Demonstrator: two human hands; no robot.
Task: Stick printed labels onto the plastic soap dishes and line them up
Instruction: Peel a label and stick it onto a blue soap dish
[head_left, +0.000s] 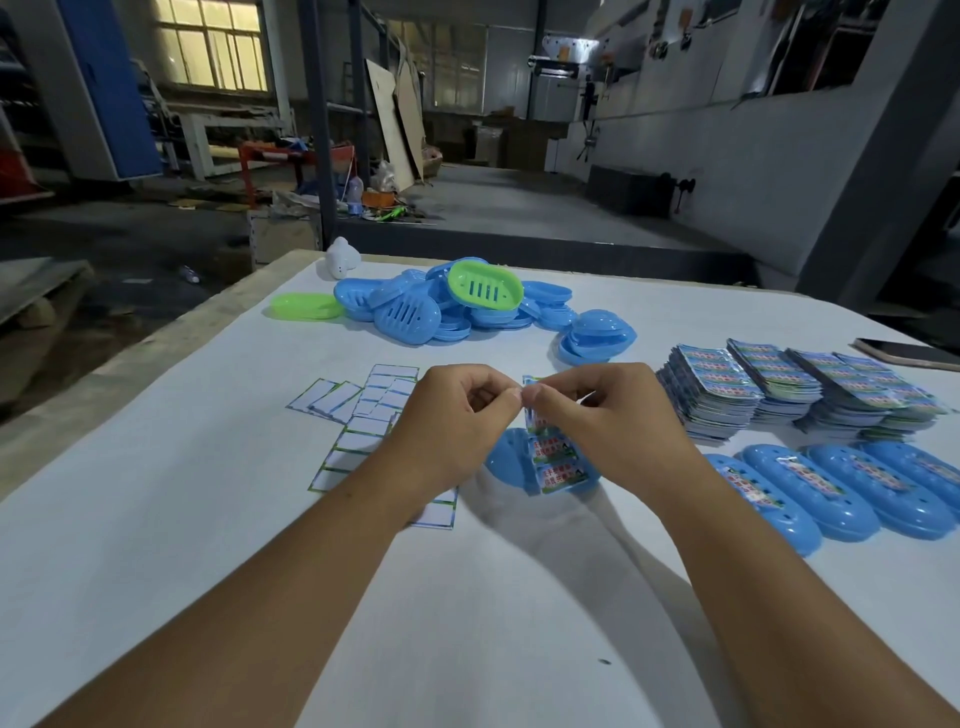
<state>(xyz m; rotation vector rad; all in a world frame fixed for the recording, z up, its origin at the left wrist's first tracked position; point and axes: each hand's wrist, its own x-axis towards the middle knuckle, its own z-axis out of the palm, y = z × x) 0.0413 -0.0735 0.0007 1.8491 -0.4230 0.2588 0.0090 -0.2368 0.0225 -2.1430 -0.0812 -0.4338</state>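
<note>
Mid-desk, both hands (457, 415) (613, 415) pinch label strip (558, 457) over blue dish (506, 457), peeling; next press label down.

- Dim hall; brightest source the window (210, 44) at upper left, warm and slightly blown out.
- White bench (467, 597) evenly lit, no glare.
- Soft double shadows under both forearms on bench.
- Wide-angle bowing at edges; pillars lean.
- Forearms near bottom edge soft, background murky, slightly noisy.
</note>
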